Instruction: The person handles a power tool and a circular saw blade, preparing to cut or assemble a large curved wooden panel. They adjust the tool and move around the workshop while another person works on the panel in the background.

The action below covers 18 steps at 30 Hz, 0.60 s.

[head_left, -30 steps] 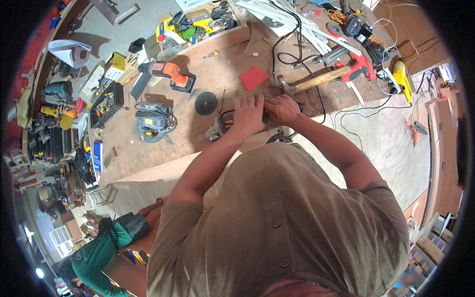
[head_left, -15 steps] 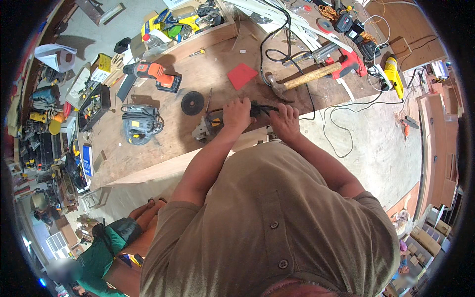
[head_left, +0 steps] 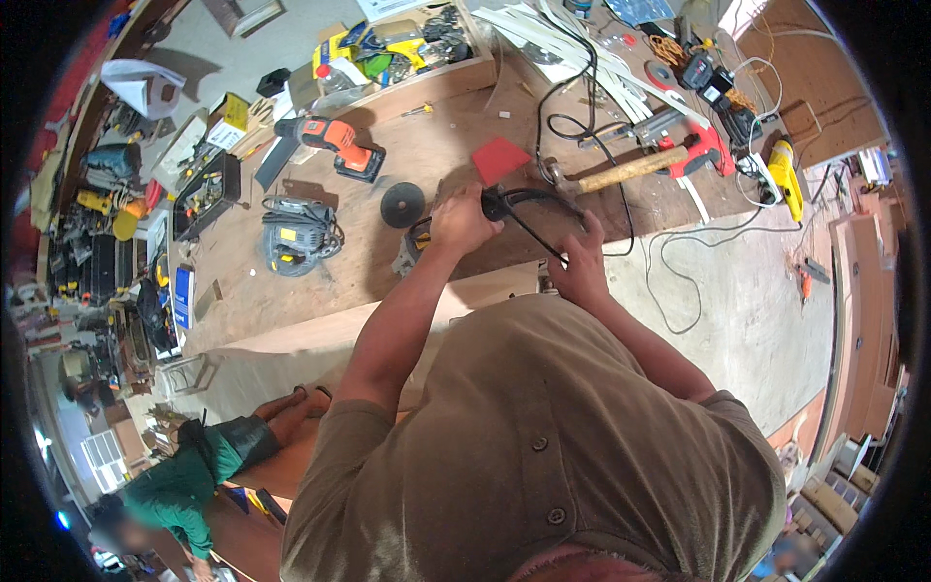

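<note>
My left hand [head_left: 464, 223] is wrapped round the body of an angle grinder [head_left: 406, 254] near the front edge of the wooden workbench. The grinder's metal head shows left of the hand; its black rear end sticks out on the right, and the middle is hidden under my fingers. A black power cord [head_left: 529, 231] loops from that rear end to my right hand [head_left: 582, 264], whose fingers are closed on it. Beyond my left hand lies a round black disc [head_left: 402, 205]. A hammer [head_left: 630, 171] with a wooden handle lies just past my right hand.
On the bench are a jigsaw [head_left: 299, 236], an orange cordless drill [head_left: 335, 145], a red square sheet [head_left: 500, 159] and a wooden tray [head_left: 427, 89] of tools. White strips [head_left: 582, 63] and loose cables lie at the back right. Someone in green [head_left: 184, 490] is at the lower left.
The grinder's black rear end now shows beyond my left hand. My right hand has drawn nearer to me, and the cord between the hands forms a wider loop. The whole view has shifted slightly.
</note>
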### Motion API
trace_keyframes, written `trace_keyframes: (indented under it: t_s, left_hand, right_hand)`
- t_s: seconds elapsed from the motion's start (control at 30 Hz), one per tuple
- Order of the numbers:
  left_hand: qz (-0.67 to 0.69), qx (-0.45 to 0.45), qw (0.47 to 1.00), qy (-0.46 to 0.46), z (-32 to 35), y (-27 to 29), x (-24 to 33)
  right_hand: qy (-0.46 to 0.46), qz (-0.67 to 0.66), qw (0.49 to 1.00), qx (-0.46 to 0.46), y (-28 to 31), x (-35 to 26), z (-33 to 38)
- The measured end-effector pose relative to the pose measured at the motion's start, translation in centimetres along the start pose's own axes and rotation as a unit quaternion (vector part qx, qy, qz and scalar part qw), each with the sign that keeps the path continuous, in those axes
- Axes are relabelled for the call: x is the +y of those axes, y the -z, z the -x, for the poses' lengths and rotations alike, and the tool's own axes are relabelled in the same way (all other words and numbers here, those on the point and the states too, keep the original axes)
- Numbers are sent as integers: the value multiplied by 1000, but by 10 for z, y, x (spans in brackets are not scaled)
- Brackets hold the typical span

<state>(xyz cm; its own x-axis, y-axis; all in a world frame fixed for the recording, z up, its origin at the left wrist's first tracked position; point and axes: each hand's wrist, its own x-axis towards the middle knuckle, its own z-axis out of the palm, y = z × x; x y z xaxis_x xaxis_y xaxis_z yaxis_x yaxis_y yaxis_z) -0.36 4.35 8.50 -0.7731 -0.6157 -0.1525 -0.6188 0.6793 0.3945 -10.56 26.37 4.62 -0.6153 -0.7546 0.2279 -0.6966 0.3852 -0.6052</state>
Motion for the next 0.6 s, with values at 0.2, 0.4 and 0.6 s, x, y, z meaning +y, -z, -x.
trace_keyframes:
  t_s: [0.2, 0.4, 0.6]
  left_hand:
    - [125, -3, 992, 23, 11, 27, -14]
    - [213, -38, 971, -102, 33, 31, -29]
    - [130, 32, 951, -277, 39, -12, -35]
  right_hand:
    - [-161, -250, 890, -345, -16, 11, -6]
    - [23, 9, 960, -281, -60, 13, -86]
    - [77, 185, 929, -310, -24, -45, -144]
